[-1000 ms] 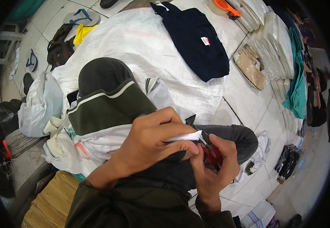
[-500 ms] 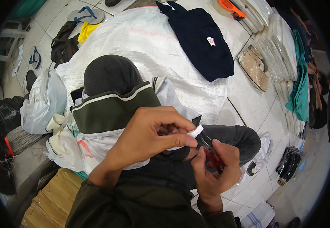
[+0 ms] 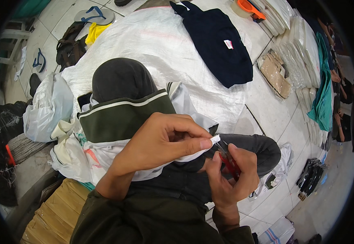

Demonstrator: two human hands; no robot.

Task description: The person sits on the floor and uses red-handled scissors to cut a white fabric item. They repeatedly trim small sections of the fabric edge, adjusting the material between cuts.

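Note:
My left hand (image 3: 160, 142) is closed in a pinch, thumb against forefinger, on a small white strip of fabric (image 3: 215, 139). The strip seems to belong to the white garment (image 3: 188, 106) on my lap, but my hand hides where it joins. A dark green panel with a white stripe (image 3: 124, 118) on this garment lies across my thigh. Just right of the pinch, my right hand (image 3: 237, 181) holds red-handled thread snips (image 3: 229, 163). Their thin metal blades point up at the strip, close to its end; whether they touch it I cannot tell.
Beyond my knees a navy garment (image 3: 215, 44) with a small white tag lies on a white woven sheet (image 3: 144, 44). Stacks of plastic-wrapped clothes (image 3: 301, 53) stand at right. Plastic bags (image 3: 48, 107) and a folded tan stack (image 3: 59, 209) are at left. People sit at far right.
The snips' blades have moved up to the white strip, and less of the strip shows past my fingertips. My left hand has shifted slightly right. Both grips stay the same.

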